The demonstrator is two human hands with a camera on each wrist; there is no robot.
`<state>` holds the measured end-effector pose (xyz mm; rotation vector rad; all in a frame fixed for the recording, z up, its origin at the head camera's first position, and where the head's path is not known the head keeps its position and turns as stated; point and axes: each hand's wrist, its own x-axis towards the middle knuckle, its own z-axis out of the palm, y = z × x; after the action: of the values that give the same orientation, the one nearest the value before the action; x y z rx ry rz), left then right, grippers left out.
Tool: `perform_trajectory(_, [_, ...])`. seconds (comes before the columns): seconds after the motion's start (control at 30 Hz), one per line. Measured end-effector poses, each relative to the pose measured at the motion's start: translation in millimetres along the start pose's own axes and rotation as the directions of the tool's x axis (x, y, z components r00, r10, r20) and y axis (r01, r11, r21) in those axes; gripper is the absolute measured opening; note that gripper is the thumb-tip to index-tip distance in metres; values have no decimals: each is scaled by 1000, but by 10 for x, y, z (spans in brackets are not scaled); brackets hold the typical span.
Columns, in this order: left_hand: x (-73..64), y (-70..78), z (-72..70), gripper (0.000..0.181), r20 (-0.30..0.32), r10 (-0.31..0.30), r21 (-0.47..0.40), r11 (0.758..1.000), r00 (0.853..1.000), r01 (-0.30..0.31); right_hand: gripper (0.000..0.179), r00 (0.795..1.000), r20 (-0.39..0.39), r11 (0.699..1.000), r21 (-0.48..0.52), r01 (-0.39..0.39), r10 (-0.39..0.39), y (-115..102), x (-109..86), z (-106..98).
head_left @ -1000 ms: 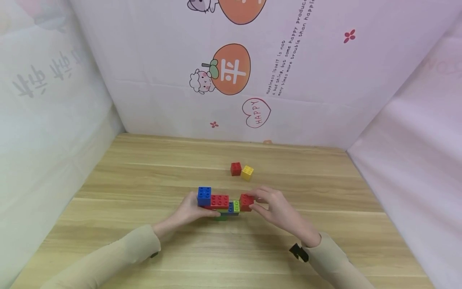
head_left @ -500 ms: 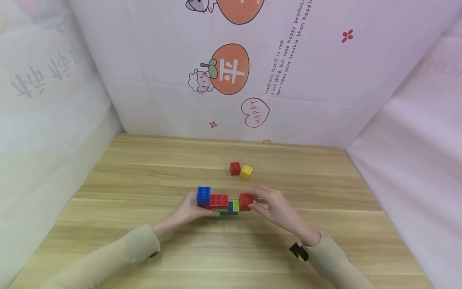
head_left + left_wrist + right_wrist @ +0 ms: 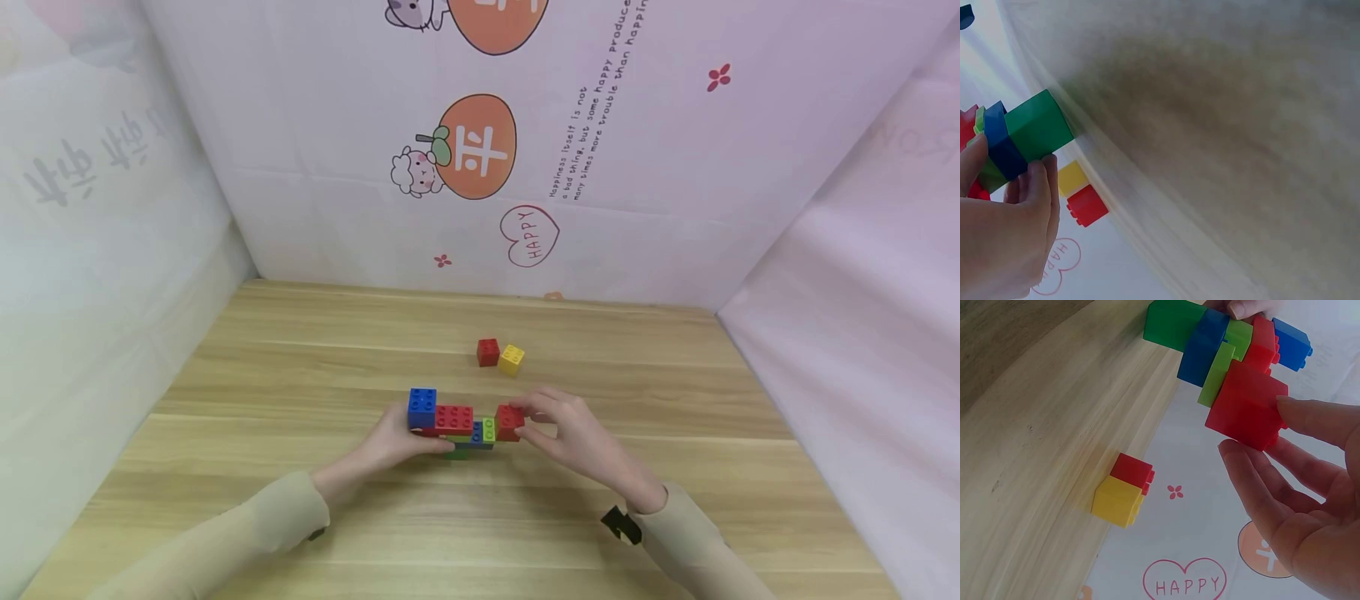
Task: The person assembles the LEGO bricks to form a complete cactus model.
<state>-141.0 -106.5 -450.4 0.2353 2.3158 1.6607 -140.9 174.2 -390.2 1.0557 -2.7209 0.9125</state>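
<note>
My left hand (image 3: 392,439) grips a joined stack of toy building bricks from its left side. On top, a blue brick (image 3: 422,408) stands at the left end of a long red brick (image 3: 454,418). Beneath are light green pieces, a dark blue brick (image 3: 1200,347) and a green brick (image 3: 1038,128) at the bottom. With thumb and fingers, my right hand (image 3: 567,423) pinches a square red brick (image 3: 1244,403) at the stack's right end. In the right wrist view this red brick sits right at the thin light green piece (image 3: 1217,375). The left fingers hide part of the stack.
Behind the stack on the wooden table (image 3: 315,350), a loose red brick (image 3: 488,352) and a yellow brick (image 3: 512,360) lie side by side. White printed cloth (image 3: 337,167) rises at the back and along both sides.
</note>
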Motion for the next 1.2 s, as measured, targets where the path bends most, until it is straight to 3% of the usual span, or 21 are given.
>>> perform_trajectory(0.37, [-25,45,-47,60,33,7,28,1000,999,-8,30,1000,-3,1000,2,-2,2,-11,-2,0])
perform_trajectory(0.63, [-46,72,-69,64,8,-29,25,999,1000,29,29,999,-48,1000,5,9,-9,-22,-1,-36])
perform_trajectory(0.97, [-57,130,-149,66,26,26,2,1000,999,-26,27,992,-123,999,36,20,-16,92,127,-153])
perform_trajectory(1.2, [-48,150,-193,67,35,60,-5,998,998,-60,26,993,-112,997,66,-40,48,218,235,-161])
